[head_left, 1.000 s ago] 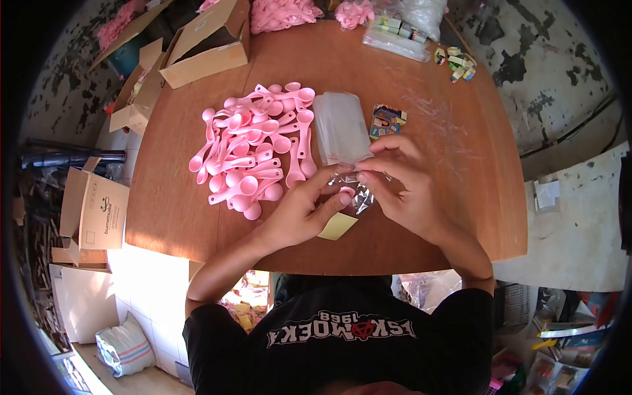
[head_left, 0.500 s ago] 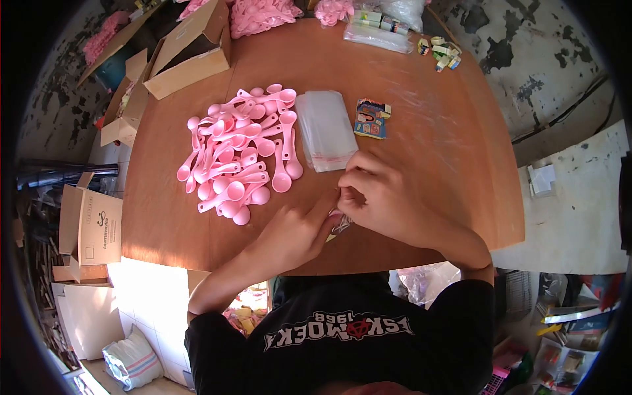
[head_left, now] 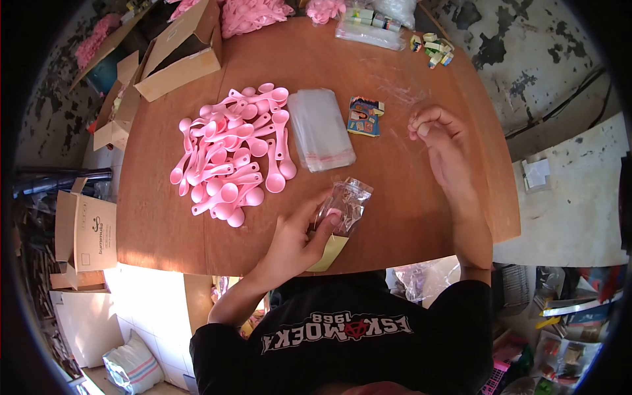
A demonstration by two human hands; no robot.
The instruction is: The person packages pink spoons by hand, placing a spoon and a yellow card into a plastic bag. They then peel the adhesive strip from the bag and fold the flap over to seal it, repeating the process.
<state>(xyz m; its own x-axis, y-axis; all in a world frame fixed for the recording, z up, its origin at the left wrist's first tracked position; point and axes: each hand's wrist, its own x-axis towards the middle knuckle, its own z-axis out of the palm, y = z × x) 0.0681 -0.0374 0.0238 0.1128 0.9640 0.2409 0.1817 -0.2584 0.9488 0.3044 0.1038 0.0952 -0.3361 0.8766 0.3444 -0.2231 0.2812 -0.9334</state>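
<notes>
My left hand (head_left: 299,234) grips a small clear plastic bag (head_left: 352,197) over the table's near edge. Inside the bag a bit of pink shows beside my thumb, and a yellow card (head_left: 329,253) shows at its lower end. To the right, my right hand (head_left: 444,145) is raised with thumb and fingertips pinched; whatever they hold is too small to tell. Between the hands and further back lie a stack of clear flat bags (head_left: 319,128) and a small pile of blue printed cards (head_left: 364,118). Left of the stack is a heap of pink measuring spoons (head_left: 230,148).
Thin clear strips (head_left: 395,85) lie scattered on the brown table (head_left: 316,59) beyond my right hand. At the back are an open cardboard box (head_left: 181,56), packs of pink items (head_left: 253,16), wrapped bundles (head_left: 370,33) and several small folded cards (head_left: 434,49).
My hands have come apart. My right hand has moved up and to the right, away from the bag. The left one keeps the bag, which now shows more fully.
</notes>
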